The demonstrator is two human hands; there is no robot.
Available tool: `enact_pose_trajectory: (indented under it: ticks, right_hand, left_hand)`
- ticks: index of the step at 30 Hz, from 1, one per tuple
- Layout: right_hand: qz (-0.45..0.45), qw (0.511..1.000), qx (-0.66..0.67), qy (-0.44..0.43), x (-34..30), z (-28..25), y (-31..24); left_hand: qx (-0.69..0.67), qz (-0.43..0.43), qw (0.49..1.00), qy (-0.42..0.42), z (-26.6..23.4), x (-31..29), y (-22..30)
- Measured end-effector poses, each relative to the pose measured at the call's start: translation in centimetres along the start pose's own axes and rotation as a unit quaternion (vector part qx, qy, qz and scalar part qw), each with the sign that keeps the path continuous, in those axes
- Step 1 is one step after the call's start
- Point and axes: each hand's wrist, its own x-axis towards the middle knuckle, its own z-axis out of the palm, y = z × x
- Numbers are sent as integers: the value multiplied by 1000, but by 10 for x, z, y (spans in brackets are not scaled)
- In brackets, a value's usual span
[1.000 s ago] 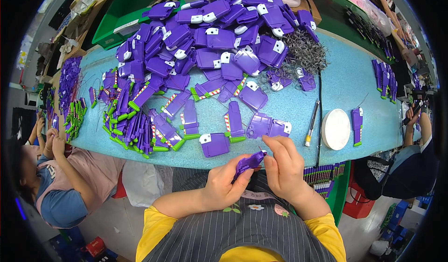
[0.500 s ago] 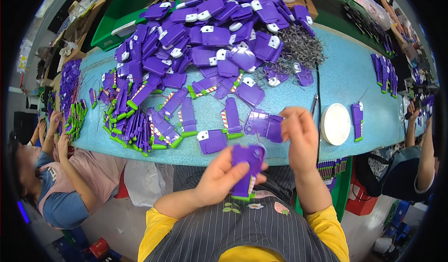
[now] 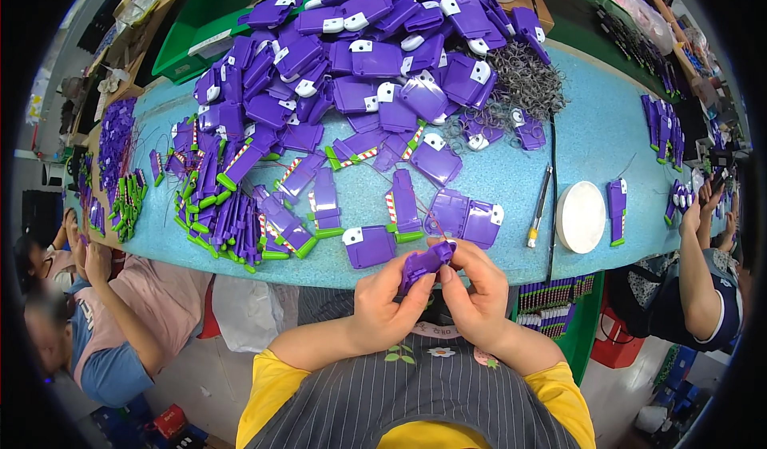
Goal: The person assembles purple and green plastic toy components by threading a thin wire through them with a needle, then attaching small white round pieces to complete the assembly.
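Apparently mid-piece: left hand (image 3: 383,299) and right hand (image 3: 480,293) both have grip pinched closed on one part (image 3: 423,266), 5 o'clock at the surface's (image 3: 507,184) near edge; green-tipped units (image 3: 230,216) at 9 look further along, shells (image 3: 377,61) heaped at 12 look unworked.

the held part (image 3: 421,268) is purple, the apron (image 3: 363,401) grey with pale pinstripes.

Across the pink band (image 3: 438,331) of my dark striped apron (image 3: 375,401), just above the daisy patch (image 3: 440,352), ran 1 short row of small dark characters, partly blurred. A white label (image 3: 212,45) stood on the side of the green bin (image 3: 177,61); I could not read any print on it, nor the pale marks on the red box (image 3: 169,422).
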Motion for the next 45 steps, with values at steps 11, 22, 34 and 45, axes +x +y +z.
enact_pose_trajectory:
  ticks: [11, 22, 34, 45]
  right_hand:
    - [3, 996, -59, -72, 10, -23, -3]
    - [-107, 923, -366, 58, 105, -36, 9]
    - [43, 988, -27, 145, 49, -84, -11]
    - [44, 895, -394, 205, -14, -164, 4]
  left_hand:
    - [-213, -92, 972, -26, 3, -4, 2]
    - [-305, -252, 886, -241, -29, -10, 5]
    - [-389, -269, 857, -203, -29, -7, 3]
    - [-396, -273, 856, -187, -6, -2, 14]
